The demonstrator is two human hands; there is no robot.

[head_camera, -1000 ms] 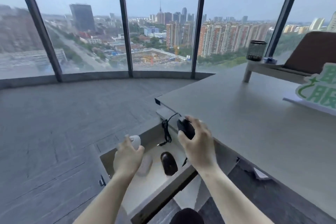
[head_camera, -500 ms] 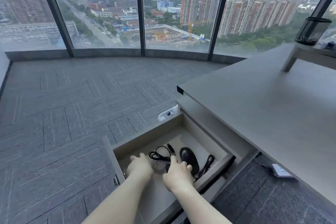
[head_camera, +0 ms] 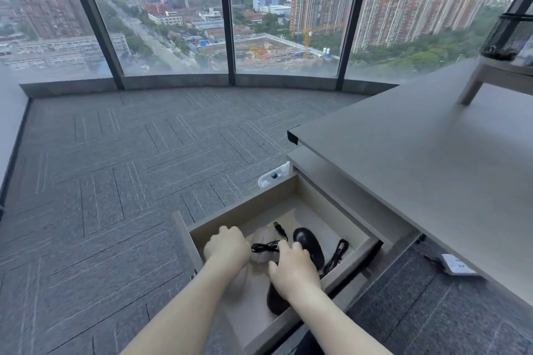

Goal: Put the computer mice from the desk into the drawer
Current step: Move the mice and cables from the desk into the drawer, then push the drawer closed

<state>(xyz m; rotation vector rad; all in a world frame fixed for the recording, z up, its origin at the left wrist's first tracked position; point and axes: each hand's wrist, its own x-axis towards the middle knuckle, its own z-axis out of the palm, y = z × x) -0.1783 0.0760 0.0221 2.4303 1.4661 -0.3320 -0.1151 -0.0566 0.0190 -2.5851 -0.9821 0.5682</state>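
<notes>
The drawer (head_camera: pixel 350 261) under the desk (head_camera: pixel 418 158) stands pulled out, and both my hands are inside it. My left hand (head_camera: pixel 226 245) is curled against a white mouse (head_camera: pixel 261 241) on the drawer floor. A bundled black cable (head_camera: pixel 264 247) lies across that mouse. My right hand (head_camera: pixel 294 268) rests over a black wired mouse (head_camera: pixel 274 301), which shows below my wrist, with the fingers touching the cable bundle. Another black mouse (head_camera: pixel 308 245) lies free to the right with its own cable (head_camera: pixel 337 253). A pale rounded shape, possibly a second white mouse (head_camera: pixel 239 278), is partly hidden under my left forearm.
A small riser shelf (head_camera: pixel 490 75) with a black mesh pen cup (head_camera: pixel 509 37) stands at the desk's far right. A white power strip (head_camera: pixel 272 176) lies on the grey carpet behind the drawer. Another white socket (head_camera: pixel 458 264) sits under the desk.
My hands came down from desk-edge height into the drawer, bringing the white mouse and the black wired mouse. My view tilted downward and left.
</notes>
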